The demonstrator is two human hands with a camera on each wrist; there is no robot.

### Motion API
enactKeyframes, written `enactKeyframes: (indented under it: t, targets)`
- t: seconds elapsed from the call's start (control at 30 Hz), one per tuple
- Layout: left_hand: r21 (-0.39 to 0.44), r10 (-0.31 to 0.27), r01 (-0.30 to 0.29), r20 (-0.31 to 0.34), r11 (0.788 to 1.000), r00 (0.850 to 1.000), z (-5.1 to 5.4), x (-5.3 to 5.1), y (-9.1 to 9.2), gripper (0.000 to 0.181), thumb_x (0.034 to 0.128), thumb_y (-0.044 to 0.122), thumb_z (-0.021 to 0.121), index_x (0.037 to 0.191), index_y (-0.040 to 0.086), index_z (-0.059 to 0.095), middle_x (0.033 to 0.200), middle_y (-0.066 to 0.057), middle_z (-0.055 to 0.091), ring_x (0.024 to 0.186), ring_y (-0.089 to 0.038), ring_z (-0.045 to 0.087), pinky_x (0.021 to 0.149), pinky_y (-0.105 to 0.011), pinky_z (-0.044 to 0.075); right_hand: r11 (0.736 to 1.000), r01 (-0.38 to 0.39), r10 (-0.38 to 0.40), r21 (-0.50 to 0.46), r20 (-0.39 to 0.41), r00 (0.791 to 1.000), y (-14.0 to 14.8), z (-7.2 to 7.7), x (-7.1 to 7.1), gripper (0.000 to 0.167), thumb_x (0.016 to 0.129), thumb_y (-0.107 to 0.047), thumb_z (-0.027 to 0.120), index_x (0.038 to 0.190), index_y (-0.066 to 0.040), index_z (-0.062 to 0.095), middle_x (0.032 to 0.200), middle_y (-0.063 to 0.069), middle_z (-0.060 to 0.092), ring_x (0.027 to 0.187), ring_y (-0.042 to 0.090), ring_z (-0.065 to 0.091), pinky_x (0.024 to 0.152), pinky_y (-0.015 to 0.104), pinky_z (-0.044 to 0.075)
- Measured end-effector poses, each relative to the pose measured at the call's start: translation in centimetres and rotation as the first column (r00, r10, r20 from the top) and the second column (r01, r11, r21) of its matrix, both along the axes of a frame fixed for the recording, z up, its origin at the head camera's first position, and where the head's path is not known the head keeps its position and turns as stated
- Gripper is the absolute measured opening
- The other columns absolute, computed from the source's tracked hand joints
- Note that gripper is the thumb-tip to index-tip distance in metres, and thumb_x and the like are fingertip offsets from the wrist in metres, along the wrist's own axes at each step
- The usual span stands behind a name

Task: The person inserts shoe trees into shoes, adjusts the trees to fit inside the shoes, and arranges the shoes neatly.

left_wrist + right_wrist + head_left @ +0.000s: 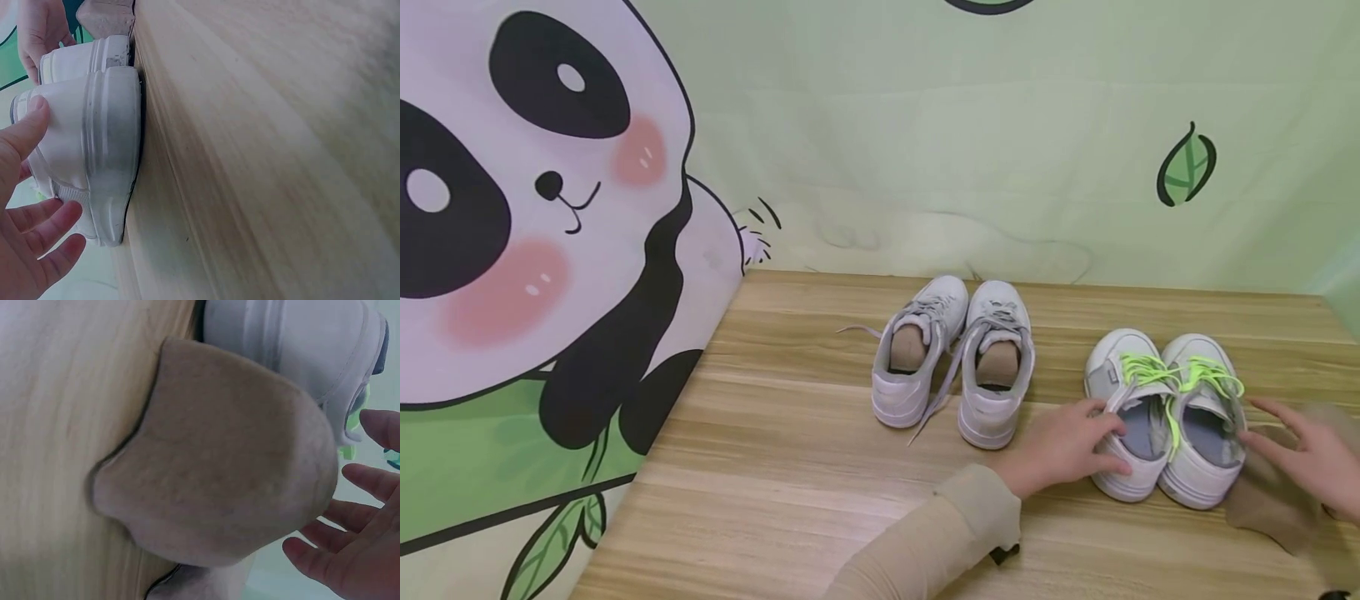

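A pair of white sneakers with neon green laces stands side by side on the wooden surface, toes toward the wall. My left hand is at the outer side of the left shoe, its thumb on the heel and the other fingers spread loosely along the side. On the other side, my right hand has its fingers extended, the fingertips near the right shoe's collar; contact is unclear. Below that hand lies a brown, soft-looking rounded piece beside the shoe, with part of another near it.
Left of this pair stands a second pair of white sneakers with grey laces, brown pieces inside their openings. A loose lace trails onto the wooden surface. Behind rises a green wall covering with a printed panda.
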State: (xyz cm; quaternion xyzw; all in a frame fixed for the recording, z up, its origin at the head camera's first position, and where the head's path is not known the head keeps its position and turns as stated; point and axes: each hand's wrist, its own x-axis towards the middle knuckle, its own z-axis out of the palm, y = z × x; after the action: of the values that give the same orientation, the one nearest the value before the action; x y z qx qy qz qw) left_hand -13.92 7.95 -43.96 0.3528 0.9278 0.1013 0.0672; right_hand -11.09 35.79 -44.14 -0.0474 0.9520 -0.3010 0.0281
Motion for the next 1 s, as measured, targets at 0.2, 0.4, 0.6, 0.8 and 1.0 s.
enactKeyframes:
  t: [0.2,0.4,0.6,0.8,1.0]
  targets:
    - [0.003,0.019,-0.019,-0.053,1.000,0.998,-0.2,0.2,0.1,0.047,0.0735,0.063,0.049,0.112,0.037,0.052,0.124,0.012,0.045,0.103,-0.001,0.050,0.076,-0.019,0.043,1.000,0.020,-0.020,0.004,0.026,0.999,0.6,-0.5,0.2,0.063,0.090,-0.026,0.050,0.130,0.014,0.023,0.120,0.048,0.025,0.106,0.065,0.022,0.082,0.069,0.019]
    - [0.017,0.043,-0.041,-0.090,0.999,0.995,-0.4,0.5,0.1,0.045,0.0731,0.064,0.049,0.109,0.037,0.053,0.121,0.012,0.047,0.098,-0.001,0.051,0.073,-0.018,0.044,1.000,0.015,-0.015,-0.019,0.009,1.000,0.8,-0.8,0.5,0.059,0.091,-0.024,0.047,0.126,0.018,0.026,0.120,0.048,0.025,0.108,0.065,0.020,0.084,0.069,0.017]
    - [0.019,0.061,-0.060,-0.121,0.998,0.991,-0.5,0.7,0.1,0.042,0.0731,0.064,0.049,0.105,0.036,0.053,0.116,0.013,0.048,0.092,-0.001,0.052,0.067,-0.018,0.043,1.000,0.003,-0.003,-0.028,0.004,1.000,0.8,-1.2,0.9,0.053,0.091,-0.020,0.047,0.123,0.019,0.030,0.115,0.050,0.027,0.108,0.064,0.022,0.083,0.068,0.019]
    - [0.018,0.061,-0.059,-0.126,0.998,0.990,-0.4,0.8,0.1,0.041,0.0740,0.063,0.049,0.104,0.035,0.053,0.111,0.013,0.048,0.087,-0.001,0.051,0.063,-0.017,0.041,1.000,-0.023,0.023,0.005,0.057,0.998,0.9,-1.3,1.1,0.060,0.091,-0.024,0.048,0.125,0.020,0.025,0.117,0.050,0.025,0.104,0.065,0.023,0.082,0.068,0.021]
    - [0.014,0.065,-0.064,-0.115,0.998,0.991,-0.4,0.9,0.2,0.040,0.0748,0.063,0.048,0.103,0.035,0.053,0.107,0.013,0.048,0.085,0.000,0.050,0.062,-0.017,0.040,0.999,-0.040,0.039,0.030,0.021,0.999,0.8,-1.9,1.3,0.063,0.090,-0.024,0.049,0.121,0.025,0.024,0.114,0.051,0.026,0.105,0.064,0.023,0.086,0.067,0.019]
